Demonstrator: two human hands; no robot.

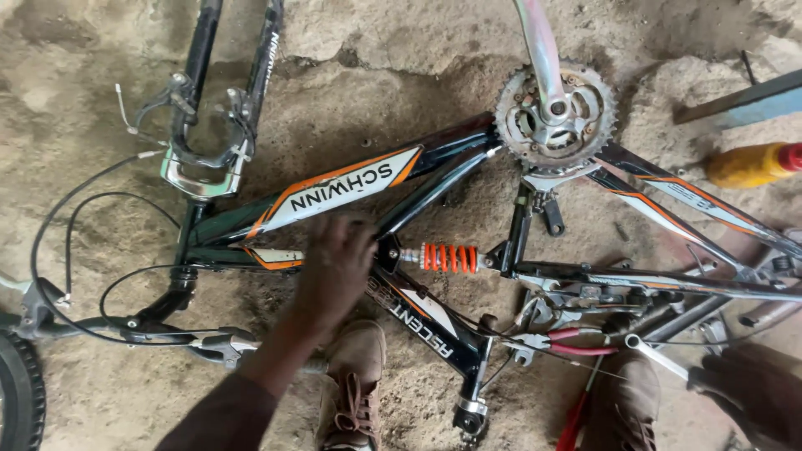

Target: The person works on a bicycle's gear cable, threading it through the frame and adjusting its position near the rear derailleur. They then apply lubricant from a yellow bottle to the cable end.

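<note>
The left hand [334, 263] has an unclear grip: blurred, fingers reaching forward onto the black bicycle frame with orange and white panels [334, 188], lying on the dirt floor [75, 75], beside its orange coil spring [449, 257]. The right hand [743, 392], low right, holds a slim metal tool [656, 355].

Left of the bicycle frame [334, 192], a tire [17, 392] is cut off by the edge; the left hand [334, 263] is motion-blurred.

Bare dirt [401, 92] above bicycle frame [334, 196]
</note>
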